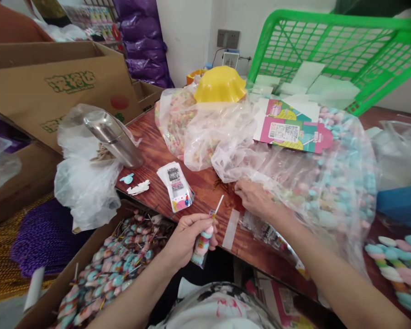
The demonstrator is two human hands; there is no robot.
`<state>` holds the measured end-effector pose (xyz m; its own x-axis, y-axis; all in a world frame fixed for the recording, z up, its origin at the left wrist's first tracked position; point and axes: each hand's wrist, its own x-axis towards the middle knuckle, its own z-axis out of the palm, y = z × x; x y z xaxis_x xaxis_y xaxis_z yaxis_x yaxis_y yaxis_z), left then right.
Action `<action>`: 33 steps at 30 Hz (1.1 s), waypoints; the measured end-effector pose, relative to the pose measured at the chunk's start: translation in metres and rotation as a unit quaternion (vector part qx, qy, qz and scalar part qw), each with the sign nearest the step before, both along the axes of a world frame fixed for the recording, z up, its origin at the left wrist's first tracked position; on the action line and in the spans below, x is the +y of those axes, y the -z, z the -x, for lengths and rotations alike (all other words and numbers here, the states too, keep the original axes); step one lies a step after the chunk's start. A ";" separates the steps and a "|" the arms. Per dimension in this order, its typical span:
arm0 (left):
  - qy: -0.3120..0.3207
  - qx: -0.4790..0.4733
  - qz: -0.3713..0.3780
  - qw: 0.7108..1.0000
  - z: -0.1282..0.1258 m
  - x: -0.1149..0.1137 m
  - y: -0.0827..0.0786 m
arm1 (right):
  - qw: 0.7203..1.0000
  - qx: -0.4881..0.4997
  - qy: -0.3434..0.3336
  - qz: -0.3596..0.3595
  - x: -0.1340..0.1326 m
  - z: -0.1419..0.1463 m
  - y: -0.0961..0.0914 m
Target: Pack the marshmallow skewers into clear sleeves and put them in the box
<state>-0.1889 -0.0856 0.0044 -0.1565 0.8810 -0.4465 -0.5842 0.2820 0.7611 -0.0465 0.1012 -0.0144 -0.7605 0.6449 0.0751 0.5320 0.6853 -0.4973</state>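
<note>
Candy skewer (202, 243) sits bagged in your left hand (187, 240), fingers pinched round its clear sleeve just below the white stick, above the table's front edge. Your right hand (255, 197) presses loosely curled fingers on the big clear bag (329, 183) of loose sweets. Judging by the carton (89, 256) heaped with wrapped skewers, many are done; plenty remains. Pastel pink, blue and white discs stacked

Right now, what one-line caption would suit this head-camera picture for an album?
Left hand holds a wrapped candy stick while the right hand reaches into a clear bag of pastel sweets.
</note>
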 end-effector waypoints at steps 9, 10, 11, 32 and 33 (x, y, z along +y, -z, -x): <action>0.069 0.101 0.044 0.992 -0.015 0.012 0.007 | 0.974 0.181 0.016 0.136 -0.027 -0.046 -0.024; 0.080 0.112 0.052 0.989 -0.020 0.015 0.005 | 0.970 0.198 0.025 0.142 -0.035 -0.049 -0.028; 0.089 0.119 0.054 0.987 -0.025 0.017 0.004 | 0.966 0.214 0.033 0.138 -0.044 -0.052 -0.033; 0.183 0.253 -0.110 0.944 -0.084 0.039 0.005 | 0.964 0.208 0.037 -0.160 -0.116 -0.100 -0.006; 0.184 0.262 -0.117 0.940 -0.085 0.040 0.005 | 0.962 0.217 0.048 -0.159 -0.117 -0.101 -0.007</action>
